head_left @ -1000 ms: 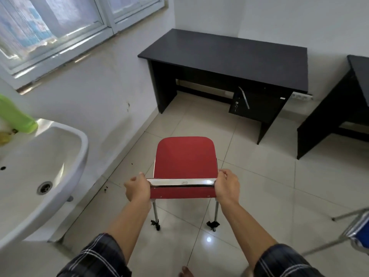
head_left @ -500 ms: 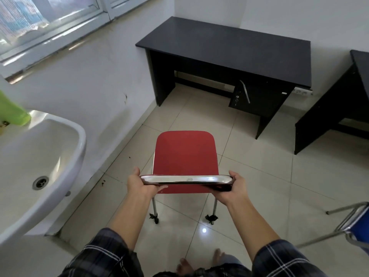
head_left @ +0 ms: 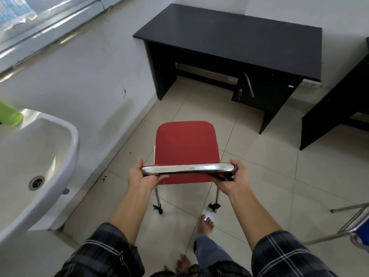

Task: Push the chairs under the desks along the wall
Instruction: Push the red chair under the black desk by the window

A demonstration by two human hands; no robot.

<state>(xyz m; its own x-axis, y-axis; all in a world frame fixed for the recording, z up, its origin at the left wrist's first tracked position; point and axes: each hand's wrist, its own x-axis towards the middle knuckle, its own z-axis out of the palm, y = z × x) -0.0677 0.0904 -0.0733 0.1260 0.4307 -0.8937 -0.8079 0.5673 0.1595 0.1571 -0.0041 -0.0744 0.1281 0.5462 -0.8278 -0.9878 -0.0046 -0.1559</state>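
1. Head view: both hands grip the chrome top rail [head_left: 187,169] of the red chair [head_left: 185,144]. Left hand [head_left: 139,176] is cupped around the rail's left end, right hand [head_left: 237,176] around the right end, palms turned inward.
2. Change: a second ago the hands sat on top of the rail, knuckles up; since then they have slid out to its ends and rolled under it. The rail now looks tipped back toward the person.
3. Change: the black desk [head_left: 239,35] fills more of the view than a second ago, so person and chair have advanced. One bare foot [head_left: 205,224] is forward, near the rear legs.
4. Chair position: on the tiles, short of the desk, seat facing the knee opening left of the drawer unit [head_left: 261,92]. Not under yet.
5. Judgement: the push is under way; a straight run should seat it, keeping left of the drawer unit.
6. Pending: blue chair [head_left: 359,232] at right edge; second desk [head_left: 335,104] on the right.
7. Sink [head_left: 65,148] lies close on the left, clear of the chair.
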